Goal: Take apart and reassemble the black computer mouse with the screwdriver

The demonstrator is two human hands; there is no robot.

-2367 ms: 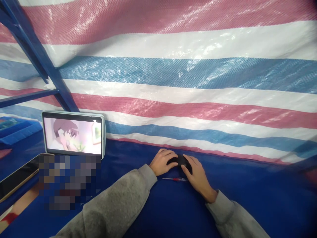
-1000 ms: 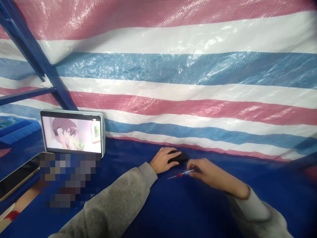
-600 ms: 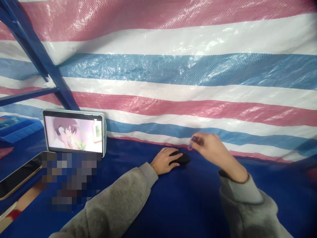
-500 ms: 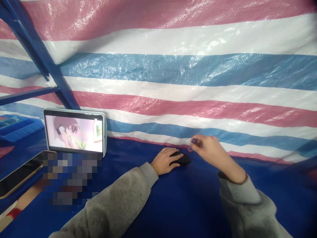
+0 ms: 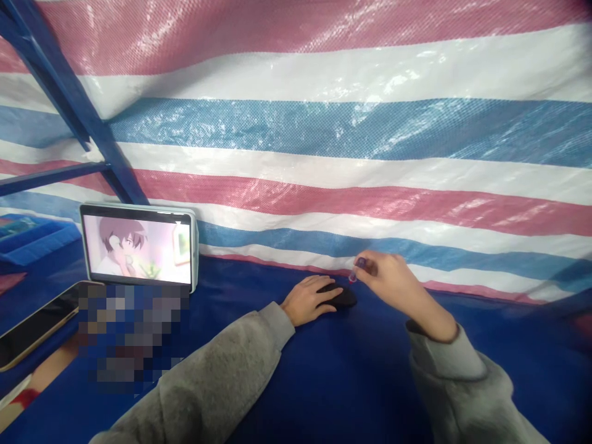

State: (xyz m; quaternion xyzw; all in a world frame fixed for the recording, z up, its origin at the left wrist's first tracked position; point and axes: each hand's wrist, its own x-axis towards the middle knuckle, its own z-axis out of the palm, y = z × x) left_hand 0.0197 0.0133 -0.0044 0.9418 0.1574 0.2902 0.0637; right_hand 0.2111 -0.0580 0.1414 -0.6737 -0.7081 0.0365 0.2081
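A small black rounded object (image 5: pixel 342 297) lies on the blue table cover (image 5: pixel 333 382) near the striped sheet. My left hand (image 5: pixel 308 300) rests on its left side, fingers curled over it and holding it down. Just right of it, my right hand (image 5: pixel 391 280) is raised with the fingers pinched round a thin screwdriver (image 5: pixel 355 271) that has a clear and red handle. The screwdriver stands steeply, its lower end pointing down at the black object. Its tip is too small to make out. Both arms wear grey sleeves.
A tablet (image 5: pixel 139 245) showing a cartoon leans against the red, white and blue striped sheet (image 5: pixel 351 154) at the left. A dark phone (image 5: pixel 32 333) lies at the far left. Blue metal struts (image 5: pixel 69 105) rise at the upper left. A blue bin (image 5: pixel 32 237) sits behind.
My right hand left the black object, picked the screwdriver up from the cover in front of it and raised it upright over the object. My left hand stayed on the object.
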